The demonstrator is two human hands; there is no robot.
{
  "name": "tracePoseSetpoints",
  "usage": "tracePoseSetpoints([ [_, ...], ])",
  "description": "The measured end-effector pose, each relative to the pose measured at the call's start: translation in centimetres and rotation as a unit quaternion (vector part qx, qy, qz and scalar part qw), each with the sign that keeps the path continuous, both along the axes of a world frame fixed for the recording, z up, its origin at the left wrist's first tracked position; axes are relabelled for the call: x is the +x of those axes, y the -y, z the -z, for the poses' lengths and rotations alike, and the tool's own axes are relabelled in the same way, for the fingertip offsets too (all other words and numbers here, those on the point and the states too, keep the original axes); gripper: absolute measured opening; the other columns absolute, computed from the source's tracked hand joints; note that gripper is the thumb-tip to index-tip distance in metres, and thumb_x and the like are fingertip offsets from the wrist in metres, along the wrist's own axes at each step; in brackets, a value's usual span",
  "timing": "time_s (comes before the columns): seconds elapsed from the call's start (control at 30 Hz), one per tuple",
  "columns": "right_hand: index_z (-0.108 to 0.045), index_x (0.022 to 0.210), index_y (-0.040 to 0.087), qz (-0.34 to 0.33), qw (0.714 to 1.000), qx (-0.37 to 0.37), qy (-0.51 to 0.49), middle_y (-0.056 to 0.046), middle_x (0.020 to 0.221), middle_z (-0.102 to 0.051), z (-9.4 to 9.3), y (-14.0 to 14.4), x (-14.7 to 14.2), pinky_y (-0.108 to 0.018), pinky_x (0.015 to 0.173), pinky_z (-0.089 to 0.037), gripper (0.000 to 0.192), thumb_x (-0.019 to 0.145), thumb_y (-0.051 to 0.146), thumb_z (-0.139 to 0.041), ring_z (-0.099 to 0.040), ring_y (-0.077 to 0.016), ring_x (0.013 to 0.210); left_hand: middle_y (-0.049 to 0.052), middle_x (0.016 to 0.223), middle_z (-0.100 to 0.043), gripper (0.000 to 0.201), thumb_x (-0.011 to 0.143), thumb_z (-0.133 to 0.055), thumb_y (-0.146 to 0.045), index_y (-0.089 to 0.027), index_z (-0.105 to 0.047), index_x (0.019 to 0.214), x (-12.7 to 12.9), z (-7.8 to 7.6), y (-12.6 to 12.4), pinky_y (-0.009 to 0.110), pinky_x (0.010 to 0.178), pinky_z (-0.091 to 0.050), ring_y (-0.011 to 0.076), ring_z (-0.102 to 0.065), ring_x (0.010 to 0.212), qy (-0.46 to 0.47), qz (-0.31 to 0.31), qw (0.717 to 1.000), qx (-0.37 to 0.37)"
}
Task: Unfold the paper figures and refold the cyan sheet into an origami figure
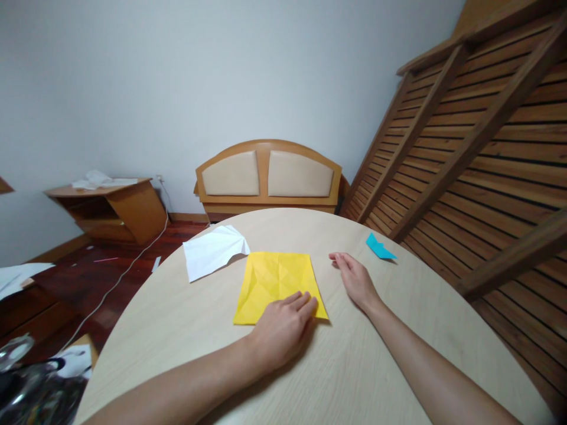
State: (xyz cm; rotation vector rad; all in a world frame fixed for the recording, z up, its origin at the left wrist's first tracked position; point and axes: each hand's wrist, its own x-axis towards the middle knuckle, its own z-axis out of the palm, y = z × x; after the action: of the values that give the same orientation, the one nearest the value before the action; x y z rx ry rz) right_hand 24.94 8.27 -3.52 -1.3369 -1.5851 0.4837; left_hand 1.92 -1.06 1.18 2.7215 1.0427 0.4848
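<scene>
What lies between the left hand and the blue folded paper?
In the head view, the right hand is between the left hand and the blue folded paper, along with part of the yellow sheet and tabletop.

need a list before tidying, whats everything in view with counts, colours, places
round table: one, pale wood, centre
creased square sheet: one, yellow, mid-table
creased irregular sheet: one, white, table's far left
folded paper: one, blue, table's far right
headboard: one, brown and cream, behind table
slatted frame: one, brown, right
low cabinet: one, brown, far left
loose papers: several, white, on cabinet and left edge
cable: one, white, floor
thin stick: one, pink, floor
wall: one, pale, background
blurred clutter: uncountable, mixed, lower left
left hand: one, bare, on square sheet
right hand: one, bare, right of it
</scene>
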Motion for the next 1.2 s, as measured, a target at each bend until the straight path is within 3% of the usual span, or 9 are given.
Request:
tracePoseSetpoints([
  [0.07,-0.068,0.108,0.017,0.008,1.0,0.004,-0.012,-0.013,0.112,-0.074,-0.1,-0.1,0.2,-0.041,0.089,-0.055,0.045,0.1,0.052,-0.04,-0.071,-0.0248,0.1,0.011,0.138,-0.061,0.037,0.1,-0.045,-0.034,-0.021,-0.056,0.132,0.0,-0.3,0.4,0.043,0.102,-0.053,0.0274,-0.062,0.123,0.016,0.013,1.0,-0.022],
  [0.17,-0.07,0.108,0.018,0.01,1.0,0.018,-0.011,-0.012,0.112,-0.074,-1.0,0.2,-0.2,-0.042,0.091,-0.054,0.04,0.097,0.049,-0.047,-0.069,-0.0256,0.103,0.011,0.142,-0.058,0.037,0.101,-0.038,-0.028,-0.019,-0.057,0.131,-1.1,-0.2,-0.9,0.043,0.11,-0.046,0.026,-0.056,0.131,0.015,-0.064,0.998,-0.002],
  [0.27,-0.072,0.106,0.021,-0.007,0.999,0.032,0.004,-0.01,0.115,-0.072,-3.1,1.1,-1.9,-0.04,0.088,-0.056,0.032,0.095,0.044,-0.053,-0.067,-0.0258,0.107,0.015,0.158,-0.037,0.061,0.091,-0.056,-0.045,-0.016,-0.048,0.143,-2.0,0.6,-2.7,0.059,0.118,-0.028,0.0404,-0.029,0.146,-0.029,-0.158,0.987,0.033],
  [0.37,-0.072,0.11,0.02,-0.054,0.997,0.03,0.041,-0.011,0.121,-0.071,-5.5,3.1,-5.1,-0.044,0.1,-0.051,0.029,0.093,0.034,-0.053,-0.065,-0.0259,0.114,0.019,0.156,-0.038,0.083,0.085,-0.055,-0.066,-0.012,-0.045,0.146,-1.8,1.6,-2.9,0.064,0.115,-0.028,0.0473,-0.03,0.144,-0.052,-0.202,0.978,-0.012],
  [0.47,-0.063,0.13,0.018,-0.118,0.991,-0.003,0.063,-0.011,0.135,-0.064,-6.0,5.3,-8.6,-0.043,0.112,-0.042,0.039,0.097,0.033,-0.046,-0.057,-0.0237,0.128,0.017,0.153,-0.044,0.081,0.084,-0.052,-0.068,-0.015,-0.047,0.145,-0.6,2.1,-1.7,0.062,0.114,-0.029,0.046,-0.033,0.142,-0.043,-0.18,0.982,-0.022],
  [0.57,-0.048,0.146,0.016,-0.164,0.977,-0.04,0.128,-0.012,0.151,-0.05,-4.3,6.1,-10.0,-0.042,0.12,-0.032,0.051,0.102,0.037,-0.035,-0.044,-0.022,0.141,0.013,0.141,-0.058,0.054,0.09,-0.052,-0.049,-0.02,-0.058,0.135,0.3,2.0,-0.7,0.054,0.114,-0.034,0.0373,-0.047,0.134,-0.034,-0.116,0.992,-0.018],
  [0.8,-0.037,0.154,0.017,-0.11,0.918,-0.136,0.357,-0.007,0.163,-0.027,-1.1,4.2,-6.5,-0.052,0.123,-0.015,0.06,0.103,0.049,-0.028,-0.017,-0.0274,0.152,0.016,0.161,-0.031,0.063,0.098,-0.037,-0.045,-0.01,-0.038,0.151,-1.5,2.5,-3.0,0.052,0.12,-0.024,0.0323,-0.026,0.15,-0.081,-0.165,0.982,-0.045],
  [1.03,-0.034,0.156,0.023,-0.112,0.897,-0.131,0.406,-0.005,0.164,-0.024,-1.8,4.2,-5.2,-0.049,0.123,-0.017,0.072,0.096,0.064,-0.037,-0.015,-0.0296,0.152,0.021,0.161,-0.025,0.075,0.097,-0.029,-0.061,-0.013,-0.032,0.155,-2.0,2.7,-3.5,0.06,0.119,-0.019,0.0355,-0.02,0.151,-0.114,-0.185,0.976,-0.022],
  [1.2,-0.039,0.153,0.016,-0.015,0.894,-0.138,0.426,-0.01,0.162,-0.029,-1.3,3.5,-2.2,-0.054,0.121,-0.022,0.07,0.098,0.059,-0.037,-0.021,-0.0319,0.151,0.02,0.162,-0.024,0.086,0.092,-0.03,-0.071,-0.014,-0.03,0.156,-2.5,2.5,-4.0,0.061,0.118,-0.017,0.0367,-0.018,0.151,-0.123,-0.193,0.973,-0.027],
])
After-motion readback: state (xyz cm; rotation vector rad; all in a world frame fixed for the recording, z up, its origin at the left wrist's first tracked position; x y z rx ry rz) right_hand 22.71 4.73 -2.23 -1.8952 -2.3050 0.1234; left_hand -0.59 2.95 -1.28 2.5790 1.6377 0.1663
